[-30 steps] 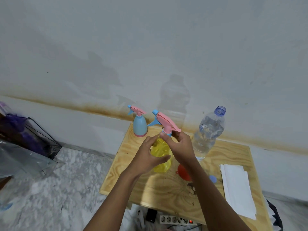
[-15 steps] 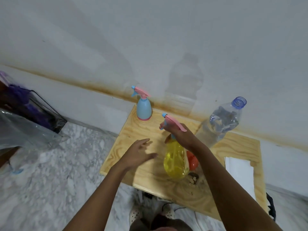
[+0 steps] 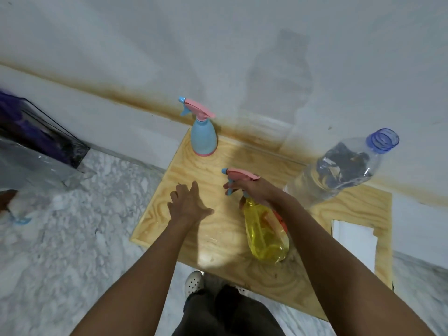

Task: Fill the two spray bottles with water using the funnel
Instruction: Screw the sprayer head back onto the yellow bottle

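Yellow plastic caught the light: the yellow spray bottle [image 3: 265,235] stood on the wooden counter [image 3: 218,163], and the right hand [image 3: 257,192] was wrapped round its neck just under the pink trigger head [image 3: 242,175], a grip that looked meant either to steady the bottle or to twist the head off so a funnel could go in. The left hand [image 3: 188,206] hovered beside it above the wood, fingers spread wide and holding nothing, probably ready to brace the body. The blue spray bottle [image 3: 203,137] waited upright at the far edge by the wall, its head on, well apart from both hands. A clear water bottle [image 3: 339,173] with its cap off stood to the right, partly full. Of the funnel only an orange sliver [image 3: 282,221] showed behind the yellow bottle, too hidden by the forearm to be sure of. White paper [image 3: 354,246] lay at the right. Whether either spray bottle held water, I could not tell.
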Demonstrator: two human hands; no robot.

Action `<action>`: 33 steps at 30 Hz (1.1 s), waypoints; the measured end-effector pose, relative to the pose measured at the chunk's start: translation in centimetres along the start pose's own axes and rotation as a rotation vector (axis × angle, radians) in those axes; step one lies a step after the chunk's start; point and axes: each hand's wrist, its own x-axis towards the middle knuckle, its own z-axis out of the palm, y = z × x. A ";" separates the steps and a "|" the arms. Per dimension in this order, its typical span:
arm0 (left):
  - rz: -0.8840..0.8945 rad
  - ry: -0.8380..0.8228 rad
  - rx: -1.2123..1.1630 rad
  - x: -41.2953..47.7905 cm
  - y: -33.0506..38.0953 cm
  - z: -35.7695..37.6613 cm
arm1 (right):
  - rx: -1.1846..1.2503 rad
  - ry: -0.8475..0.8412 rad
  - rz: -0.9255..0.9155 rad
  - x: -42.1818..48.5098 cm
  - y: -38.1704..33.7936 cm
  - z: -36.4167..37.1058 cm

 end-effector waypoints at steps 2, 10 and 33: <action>-0.017 -0.027 0.023 0.1 0.2 -0.1 | -0.036 0.003 0.033 0.7 0.1 -0.4; -0.031 -0.018 0.036 0.5 0.2 0.1 | -0.145 0.012 0.121 2.3 -0.5 -0.9; -0.026 0.004 0.017 0.3 0.1 0.1 | -0.228 0.036 0.122 2.8 -0.8 -0.8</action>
